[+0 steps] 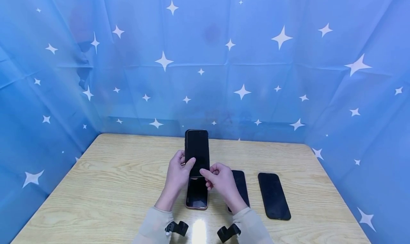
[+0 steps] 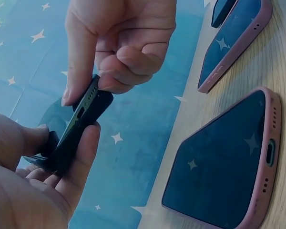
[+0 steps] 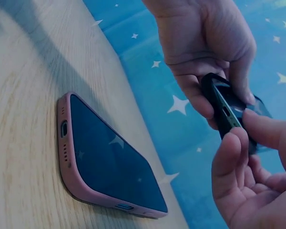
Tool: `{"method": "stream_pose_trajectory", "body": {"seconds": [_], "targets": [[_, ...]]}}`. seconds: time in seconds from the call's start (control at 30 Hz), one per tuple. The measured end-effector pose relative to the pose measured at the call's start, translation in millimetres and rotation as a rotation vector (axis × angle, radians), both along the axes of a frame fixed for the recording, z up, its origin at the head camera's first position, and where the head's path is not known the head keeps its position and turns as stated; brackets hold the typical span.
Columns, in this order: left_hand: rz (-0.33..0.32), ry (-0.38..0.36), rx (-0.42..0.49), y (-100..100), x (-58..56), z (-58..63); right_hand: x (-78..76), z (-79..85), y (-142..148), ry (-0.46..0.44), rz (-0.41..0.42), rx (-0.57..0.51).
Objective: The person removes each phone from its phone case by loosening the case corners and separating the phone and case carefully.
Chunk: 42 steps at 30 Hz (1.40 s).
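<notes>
Both hands hold a black-screened phone [image 1: 198, 146] above the table, its screen facing up. A dark case [image 3: 209, 88] surrounds part of it, and its rim shows past the phone's upper left edge in the head view. My left hand [image 1: 178, 171] grips the left side, thumb over the screen and fingers beneath. My right hand [image 1: 221, 180] pinches the lower right corner between thumb and curled fingers. The bottom edge of the phone, with port and speaker holes, shows in both wrist views. How fully the case sits on the phone, I cannot tell.
Below the held phone lies a pink-cased phone [image 1: 196, 194] on the wooden table [image 1: 112, 187]. Another pink-edged phone [image 1: 241, 185] lies partly behind the right forearm. Farther right is a black phone [image 1: 274, 196]. A blue star-patterned curtain [image 1: 205, 80] surrounds the table.
</notes>
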<state>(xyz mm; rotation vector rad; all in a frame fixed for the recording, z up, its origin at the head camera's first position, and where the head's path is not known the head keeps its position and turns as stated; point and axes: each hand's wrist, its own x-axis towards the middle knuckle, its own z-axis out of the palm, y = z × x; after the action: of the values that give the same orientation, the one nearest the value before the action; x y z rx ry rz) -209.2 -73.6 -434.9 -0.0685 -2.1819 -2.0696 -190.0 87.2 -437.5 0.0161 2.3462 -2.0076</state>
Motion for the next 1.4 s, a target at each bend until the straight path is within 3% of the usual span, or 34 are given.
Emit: {"method": "stream_pose_trajectory", "body": {"seconds": [0.23,0.47,0.63,0.87,1.17,1.4], "targets": [[-0.022,-0.039,0.081,-3,2.6,2.8,-3.3,-2.2,5,0.008,0.093,-0.03],[-0.033,-0.018,0.073,-6,3.5,5.1,-3.5,-2.3,9,0.095,0.129,0.107],[-0.052,-0.024,0.068,-7,3.2,5.1,-2.2,2.7,10,0.106,0.153,0.141],[-0.073,-0.074,0.065,-17,1.6,0.9,-4.6,1.4,15,0.027,0.188,-0.007],[-0.248,-0.139,0.093,-36,2.0,-0.5,-7.4,-4.7,24,-0.023,0.227,-0.11],[-0.271,-0.156,0.092,-42,3.0,1.0,-7.5,-5.0,27,-0.035,0.28,-0.16]]}}
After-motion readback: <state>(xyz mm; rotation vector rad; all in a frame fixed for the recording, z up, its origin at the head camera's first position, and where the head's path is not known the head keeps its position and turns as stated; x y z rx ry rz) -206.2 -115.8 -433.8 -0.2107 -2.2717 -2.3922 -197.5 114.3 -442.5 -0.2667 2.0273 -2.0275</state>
